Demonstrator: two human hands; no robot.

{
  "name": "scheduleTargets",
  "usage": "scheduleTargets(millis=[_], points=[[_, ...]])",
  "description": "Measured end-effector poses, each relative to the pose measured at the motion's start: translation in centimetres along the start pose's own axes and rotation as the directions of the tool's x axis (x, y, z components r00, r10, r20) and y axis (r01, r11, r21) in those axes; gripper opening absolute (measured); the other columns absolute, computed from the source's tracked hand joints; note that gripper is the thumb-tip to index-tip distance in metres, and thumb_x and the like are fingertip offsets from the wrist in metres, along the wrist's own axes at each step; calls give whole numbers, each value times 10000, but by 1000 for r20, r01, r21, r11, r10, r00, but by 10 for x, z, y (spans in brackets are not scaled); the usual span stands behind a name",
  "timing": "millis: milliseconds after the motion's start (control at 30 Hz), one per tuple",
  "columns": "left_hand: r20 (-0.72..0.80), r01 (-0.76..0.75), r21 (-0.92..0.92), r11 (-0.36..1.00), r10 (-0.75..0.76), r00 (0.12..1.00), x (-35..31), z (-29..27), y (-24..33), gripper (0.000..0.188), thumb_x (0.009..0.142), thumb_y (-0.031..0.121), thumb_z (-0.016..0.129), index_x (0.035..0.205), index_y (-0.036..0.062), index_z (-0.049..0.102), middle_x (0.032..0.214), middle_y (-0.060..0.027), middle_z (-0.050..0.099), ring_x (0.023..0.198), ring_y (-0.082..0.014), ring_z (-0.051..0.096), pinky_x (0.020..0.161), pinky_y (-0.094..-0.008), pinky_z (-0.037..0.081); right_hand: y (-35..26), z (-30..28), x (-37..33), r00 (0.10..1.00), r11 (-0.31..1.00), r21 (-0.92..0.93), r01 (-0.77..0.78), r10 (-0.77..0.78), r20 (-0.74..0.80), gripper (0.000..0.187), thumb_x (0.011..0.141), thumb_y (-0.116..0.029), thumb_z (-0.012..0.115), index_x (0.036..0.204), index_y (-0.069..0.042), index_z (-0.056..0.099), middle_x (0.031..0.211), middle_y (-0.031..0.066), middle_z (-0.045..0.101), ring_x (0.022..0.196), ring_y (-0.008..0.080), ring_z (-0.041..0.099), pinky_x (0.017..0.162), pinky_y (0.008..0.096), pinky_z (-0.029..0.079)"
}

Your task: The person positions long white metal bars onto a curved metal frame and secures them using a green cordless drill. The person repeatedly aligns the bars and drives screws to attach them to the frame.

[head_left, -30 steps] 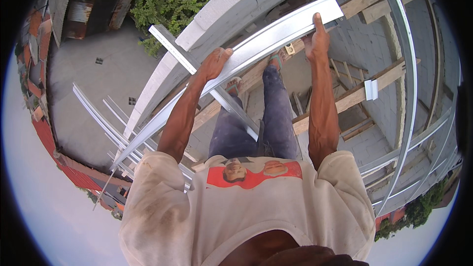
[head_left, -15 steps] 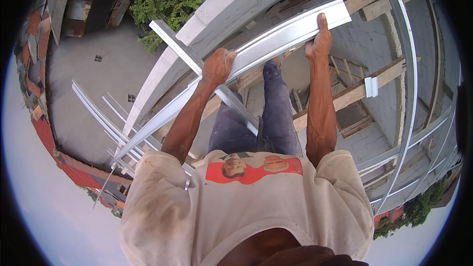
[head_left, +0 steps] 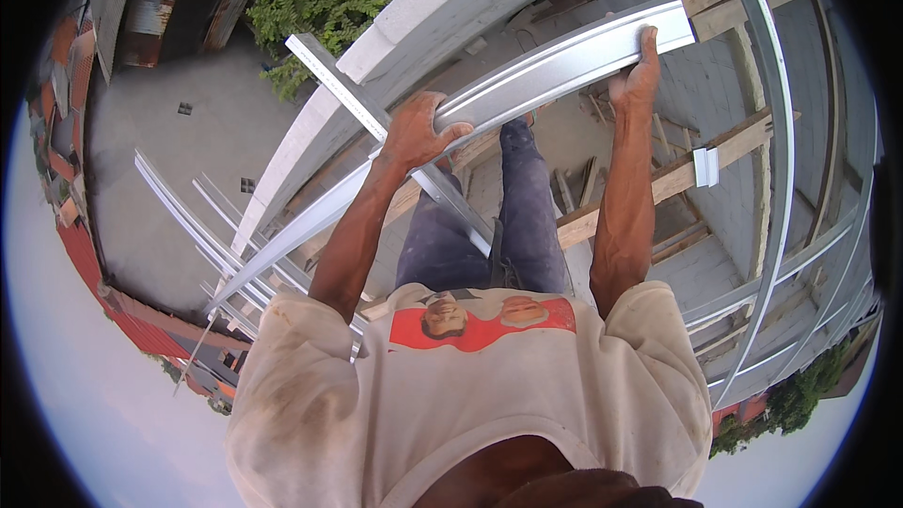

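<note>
A long, silvery metal channel runs slantwise across in front of me, its squared end at the upper right. My left hand is closed around it where it meets a narrower metal stud, the thumb lying along the face. Near the far end my right hand grips the same channel by its near edge, thumb pointing up and the other fingers mostly hidden beneath. The narrower stud passes crosswise below the channel, down toward my legs.
A pale block wall curves along the far side, over a drop to grey ground. Wooden beams span the opening on the right, one carrying a small metal piece. Curved metal rails rise farther right; several channels jut out left.
The channel has slid toward the upper right, and my right hand has gone that way with it. My left thumb now stretches farther along the channel's face. The crosswise stud stays put.
</note>
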State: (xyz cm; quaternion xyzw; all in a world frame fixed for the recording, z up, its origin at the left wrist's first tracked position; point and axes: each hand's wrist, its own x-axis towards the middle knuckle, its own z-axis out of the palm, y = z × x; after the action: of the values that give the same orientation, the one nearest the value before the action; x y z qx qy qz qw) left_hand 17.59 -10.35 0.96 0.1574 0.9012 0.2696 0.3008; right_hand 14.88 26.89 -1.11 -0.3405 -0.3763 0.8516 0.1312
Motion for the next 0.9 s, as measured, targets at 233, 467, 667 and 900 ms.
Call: scheduleTargets(millis=[233, 467, 667, 900], points=[[101, 73, -85, 994, -65, 993, 1, -5, 1, 875, 872, 739, 628, 1334, -2, 585, 1268, -247, 652, 1195, -417, 622, 1030, -470, 476, -31, 6, 36, 996, 995, 92, 46, -39, -81, 629, 1083, -486, 432, 1476, 1, 361, 1317, 308, 570, 1195, 462, 604, 1085, 579, 461], [147, 155, -167, 974, -130, 981, 17, -4, 0, 696, 1037, 640, 410, 1166, -10, 624, 1099, -289, 683, 1074, -455, 648, 951, -504, 478, -41, -5, 53, 989, 995, -4, 104, -104, -102, 613, 1099, -482, 387, 1467, 9, 382, 1259, 275, 582, 1127, 455, 648, 1031, 560, 520], [133, 108, -115, 987, -93, 987, 18, 9, -6, 678, 1052, 614, 383, 1119, -15, 624, 1078, -308, 675, 1048, -476, 641, 912, -528, 482, -36, -13, 45, 986, 992, 16, 126, -123, -114, 633, 1082, -462, 480, 1468, 30, 380, 1250, 277, 607, 1112, 434, 667, 1016, 538, 538], [146, 50, -85, 995, -37, 989, 4, 28, 0, 649, 1055, 591, 407, 1141, -17, 615, 1076, -307, 675, 1060, -483, 638, 908, -531, 489, -40, -35, 24, 986, 995, -10, 102, -102, -133, 634, 1082, -490, 459, 1446, 22, 381, 1252, 272, 617, 1104, 416, 676, 970, 536, 560]])
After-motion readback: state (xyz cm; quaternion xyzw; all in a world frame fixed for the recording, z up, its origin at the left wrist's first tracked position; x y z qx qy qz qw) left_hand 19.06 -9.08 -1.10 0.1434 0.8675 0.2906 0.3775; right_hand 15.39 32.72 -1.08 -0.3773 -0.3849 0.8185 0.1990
